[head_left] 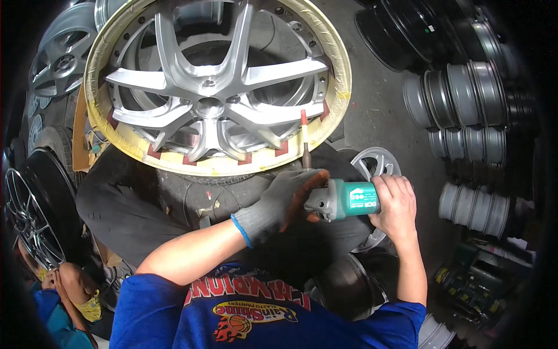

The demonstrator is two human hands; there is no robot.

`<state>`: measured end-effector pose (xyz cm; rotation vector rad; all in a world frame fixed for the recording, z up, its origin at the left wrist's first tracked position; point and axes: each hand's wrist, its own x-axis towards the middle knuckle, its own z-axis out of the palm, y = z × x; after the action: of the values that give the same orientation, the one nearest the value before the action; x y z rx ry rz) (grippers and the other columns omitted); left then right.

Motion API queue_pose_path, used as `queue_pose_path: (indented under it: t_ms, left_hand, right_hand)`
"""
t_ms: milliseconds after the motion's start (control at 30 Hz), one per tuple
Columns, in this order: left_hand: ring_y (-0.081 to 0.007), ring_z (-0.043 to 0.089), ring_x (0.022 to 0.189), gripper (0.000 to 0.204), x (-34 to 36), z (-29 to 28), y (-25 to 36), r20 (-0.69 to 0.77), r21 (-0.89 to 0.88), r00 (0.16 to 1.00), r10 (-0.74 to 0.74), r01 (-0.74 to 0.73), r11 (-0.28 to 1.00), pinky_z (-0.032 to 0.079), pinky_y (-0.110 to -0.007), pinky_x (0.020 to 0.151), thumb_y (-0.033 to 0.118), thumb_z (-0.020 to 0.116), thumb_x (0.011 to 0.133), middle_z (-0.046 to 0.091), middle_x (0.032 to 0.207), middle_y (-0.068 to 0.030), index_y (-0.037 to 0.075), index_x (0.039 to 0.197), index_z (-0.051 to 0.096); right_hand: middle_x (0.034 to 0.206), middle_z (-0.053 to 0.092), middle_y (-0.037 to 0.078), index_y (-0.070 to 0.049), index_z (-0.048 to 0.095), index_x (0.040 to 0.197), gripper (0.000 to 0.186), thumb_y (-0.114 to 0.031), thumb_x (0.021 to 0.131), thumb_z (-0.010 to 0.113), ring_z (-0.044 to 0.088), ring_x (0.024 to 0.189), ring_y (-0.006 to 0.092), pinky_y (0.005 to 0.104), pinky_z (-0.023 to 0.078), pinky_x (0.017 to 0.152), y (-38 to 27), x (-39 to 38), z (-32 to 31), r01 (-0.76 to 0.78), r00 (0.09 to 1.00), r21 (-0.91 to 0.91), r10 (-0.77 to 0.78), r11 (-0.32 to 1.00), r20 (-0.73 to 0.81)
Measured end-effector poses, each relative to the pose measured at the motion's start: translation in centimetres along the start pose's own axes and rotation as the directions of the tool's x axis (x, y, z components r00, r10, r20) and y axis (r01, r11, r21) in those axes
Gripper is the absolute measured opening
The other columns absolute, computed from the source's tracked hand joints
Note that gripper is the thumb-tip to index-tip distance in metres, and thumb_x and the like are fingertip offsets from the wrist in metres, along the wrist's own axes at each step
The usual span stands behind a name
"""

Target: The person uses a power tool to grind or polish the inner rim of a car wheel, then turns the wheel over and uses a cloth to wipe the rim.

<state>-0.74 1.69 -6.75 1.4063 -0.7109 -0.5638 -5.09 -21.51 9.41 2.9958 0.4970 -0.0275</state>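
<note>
My left hand (290, 195), in a dark grey glove with a blue cuff, is wrapped round the grey front end of a green electric die grinder (360, 198). Bare, my right hand (395, 203) grips the tool's rear end. A thin shaft with a red tip (304, 119) points up from the grinder, in front of the lower right spoke of a large silver alloy wheel (203, 84); whether it touches cannot be told. Yellowish masking tape (342, 99) covers the wheel's outer lip, with dark red patches along the inner edge. The wheel lies tilted over a tire between my legs.
Bare rims (465, 96) stand stacked at the right, with dark ones (401, 32) above. More alloy wheels (61, 64) and a black wheel (35, 209) line the left side. Another person (70, 285) sits at the lower left. A silver wheel (378, 163) lies behind the grinder.
</note>
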Motion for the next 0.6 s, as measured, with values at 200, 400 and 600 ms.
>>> queue_pose_path:
  t_ms: [200, 400, 600]
  left_hand:
    - [-0.0378, 0.064, 0.109, 0.088, -1.5, -1.4, 2.4, -0.128, 0.259, 0.971, 0.2, -0.162, 0.952, 0.054, -0.04, 0.09, 0.012, 0.09, 0.058, 0.064, 0.118, -0.0164, 0.003, 0.135, 0.049]
    - [-0.0213, 0.062, 0.104, 0.074, -3.3, -2.3, 1.6, -0.107, 0.215, 0.97, 0.219, -0.192, 0.958, 0.053, -0.033, 0.092, 0.01, 0.083, 0.08, 0.061, 0.118, -0.0107, 0.008, 0.144, 0.045]
    - [-0.0138, 0.063, 0.09, 0.051, -3.7, -4.0, 3.5, 0.245, -0.722, 0.819, -0.518, 0.511, 0.467, 0.055, -0.03, 0.081, 0.023, 0.075, 0.09, 0.062, 0.108, -0.0065, 0.008, 0.134, 0.053]
  right_hand:
    - [0.106, 0.064, 0.011, -0.007, 0.06, 0.113, 0.07, -0.005, 0.047, 0.081, 0.062, 0.098, 0.0309, 0.0468, 0.048, 0.092, -1.5, 0.4, -0.3, 0.008, 0.999, -0.002, -0.008, 1.0, 0.053]
    - [0.106, 0.064, 0.013, -0.004, 0.06, 0.112, 0.07, -0.006, 0.045, 0.081, 0.062, 0.099, 0.0338, 0.0459, 0.048, 0.092, -3.3, 0.9, -0.7, 0.023, 0.997, -0.001, -0.023, 1.0, 0.076]
    - [0.107, 0.062, 0.012, -0.005, 0.059, 0.116, 0.074, -0.009, 0.045, 0.081, 0.061, 0.096, 0.0314, 0.0446, 0.048, 0.09, -5.1, 1.0, -0.8, 0.032, 0.992, -0.022, -0.029, 0.999, 0.127]
